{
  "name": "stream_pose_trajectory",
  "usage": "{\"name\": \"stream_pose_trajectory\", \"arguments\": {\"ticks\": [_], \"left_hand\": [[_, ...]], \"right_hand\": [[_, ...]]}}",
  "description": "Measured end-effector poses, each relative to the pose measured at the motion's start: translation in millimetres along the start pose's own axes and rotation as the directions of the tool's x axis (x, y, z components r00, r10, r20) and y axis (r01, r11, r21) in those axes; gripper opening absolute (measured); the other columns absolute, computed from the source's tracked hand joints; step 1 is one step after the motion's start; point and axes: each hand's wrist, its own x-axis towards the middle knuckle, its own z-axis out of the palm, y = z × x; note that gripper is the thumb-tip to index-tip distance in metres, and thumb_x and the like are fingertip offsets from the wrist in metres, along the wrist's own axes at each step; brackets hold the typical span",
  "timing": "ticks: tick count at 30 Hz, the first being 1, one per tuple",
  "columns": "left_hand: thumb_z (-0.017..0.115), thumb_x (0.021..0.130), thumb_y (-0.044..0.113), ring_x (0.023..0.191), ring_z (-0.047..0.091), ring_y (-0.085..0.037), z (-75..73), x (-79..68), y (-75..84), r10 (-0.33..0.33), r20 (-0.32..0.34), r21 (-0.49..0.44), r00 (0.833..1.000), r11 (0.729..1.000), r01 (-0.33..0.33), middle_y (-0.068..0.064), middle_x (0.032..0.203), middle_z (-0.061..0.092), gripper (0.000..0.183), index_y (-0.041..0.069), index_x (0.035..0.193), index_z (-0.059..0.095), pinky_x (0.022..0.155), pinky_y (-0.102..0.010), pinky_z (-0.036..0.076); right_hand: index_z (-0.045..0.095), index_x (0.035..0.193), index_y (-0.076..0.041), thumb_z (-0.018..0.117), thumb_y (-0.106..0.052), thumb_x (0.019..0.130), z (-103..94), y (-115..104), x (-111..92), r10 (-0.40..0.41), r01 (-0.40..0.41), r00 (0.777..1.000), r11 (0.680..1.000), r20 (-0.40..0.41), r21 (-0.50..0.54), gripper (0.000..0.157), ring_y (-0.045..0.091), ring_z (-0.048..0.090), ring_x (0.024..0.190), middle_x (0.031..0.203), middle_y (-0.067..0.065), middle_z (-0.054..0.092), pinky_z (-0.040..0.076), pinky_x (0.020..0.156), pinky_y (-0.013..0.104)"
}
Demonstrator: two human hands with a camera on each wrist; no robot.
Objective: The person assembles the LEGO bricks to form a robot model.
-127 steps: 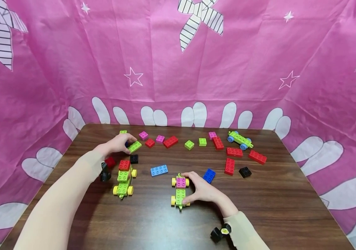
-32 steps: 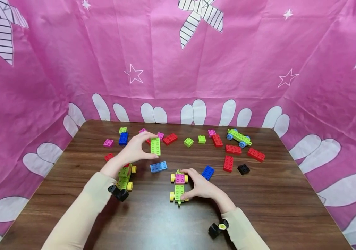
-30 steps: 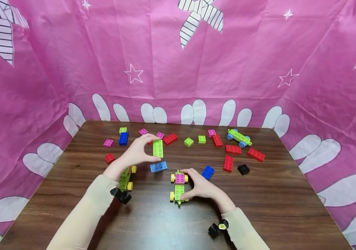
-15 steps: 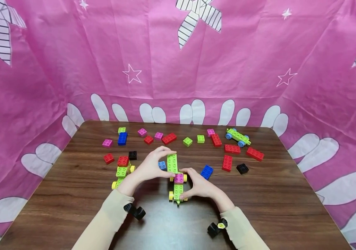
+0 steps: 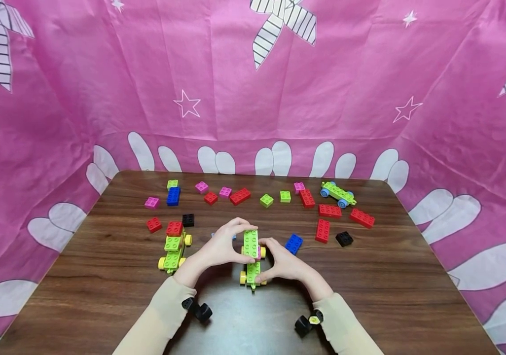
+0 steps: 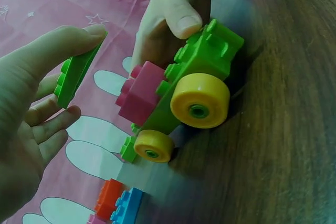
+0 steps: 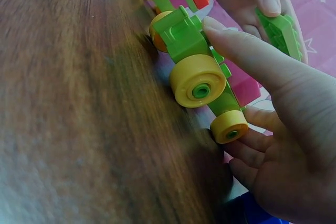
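My left hand [image 5: 224, 245] pinches a long lime green building brick [image 5: 250, 244] by its two ends. In the left wrist view this brick [image 6: 76, 72] hangs in the air, apart from the toy car below. The toy car [image 5: 253, 274] has a lime green base, yellow wheels and a pink brick [image 6: 142, 92] on one end; from the head view the held brick covers most of the pink one. My right hand [image 5: 286, 264] grips the car by its ends, the thumb [image 7: 231, 40] on the near end and the fingers at the far end. The car stands on the table.
Another yellow-wheeled car [image 5: 174, 249] bearing a red brick stands to the left. Beyond it lies a black brick [image 5: 188, 220]. A blue brick [image 5: 294, 243] lies right of my right hand. Several red bricks and a blue-wheeled car base [image 5: 338, 194] lie at the back right.
My left hand has picked up the long green brick from the back left and brought it right and nearer, over the pink-topped car. My right hand has stayed on that car.
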Motion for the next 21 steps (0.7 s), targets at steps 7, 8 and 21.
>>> {"name": "stream_pose_trajectory", "arguments": {"ticks": [7,8,21], "left_hand": [[0.087,0.07,0.024,0.112,0.054,-0.023,6.9,-1.5,-4.9,-0.015,0.035,-0.027,0.999,0.999,0.016,-0.006,0.121,0.054,0.066,0.008,0.128,0.06,0.094,-0.05,0.048],[0.087,0.07,0.024,0.112,0.054,-0.023,7.8,-1.6,-5.1,-0.019,0.039,-0.029,0.999,0.999,0.02,-0.006,0.121,0.054,0.067,0.007,0.128,0.06,0.094,-0.049,0.048],[0.087,0.069,0.027,0.11,0.055,-0.02,15.8,-2.5,-6.4,-0.048,0.074,0.029,0.996,0.998,0.046,-0.005,0.119,0.055,0.067,0.006,0.128,0.061,0.094,-0.042,0.049]], "right_hand": [[0.043,0.137,-0.006,0.086,-0.041,0.067,-0.2,0,0,0.01,-0.01,1.0,1.0,0.008,0.006,0.089,0.024,0.046,0.126,0.132,0.008,0.049,0.038,0.105,0.049],[0.043,0.138,-0.006,0.086,-0.041,0.067,0.0,0,1,0.013,-0.013,1.0,1.0,0.008,0.008,0.09,0.024,0.045,0.127,0.133,0.008,0.049,0.038,0.105,0.049],[0.043,0.137,-0.006,0.086,-0.04,0.067,1.0,1,-1,0.015,-0.016,1.0,1.0,0.007,0.026,0.089,0.025,0.045,0.126,0.132,0.008,0.048,0.038,0.105,0.05]]}}
